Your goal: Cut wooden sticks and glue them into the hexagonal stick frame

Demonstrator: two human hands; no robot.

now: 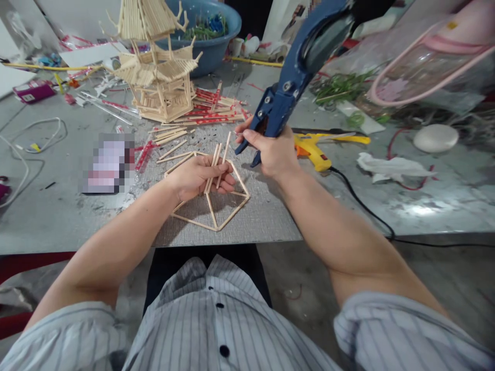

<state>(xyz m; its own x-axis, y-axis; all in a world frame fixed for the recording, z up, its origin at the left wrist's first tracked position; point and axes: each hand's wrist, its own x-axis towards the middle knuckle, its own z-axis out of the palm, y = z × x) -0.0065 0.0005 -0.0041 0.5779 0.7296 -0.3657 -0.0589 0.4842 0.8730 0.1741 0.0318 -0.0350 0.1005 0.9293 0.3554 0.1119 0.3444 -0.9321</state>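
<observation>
My left hand [199, 178] is closed round a few thin wooden sticks [218, 159], held upright over a flat frame of glued sticks [228, 214] lying on the grey table [270, 221]. My right hand [270, 152] grips the lower handles of large blue cutters [297, 67], whose long handles rise toward the camera. The cutter's jaws sit right beside the top end of the held sticks.
A stick-built pagoda model [158, 67] stands at the back, with loose sticks and red-wrapped chopsticks [211, 111] beside it. A yellow glue gun [315, 149] with a black cord lies to the right. A blue basin [211, 31], plastic bags and white cables crowd the edges.
</observation>
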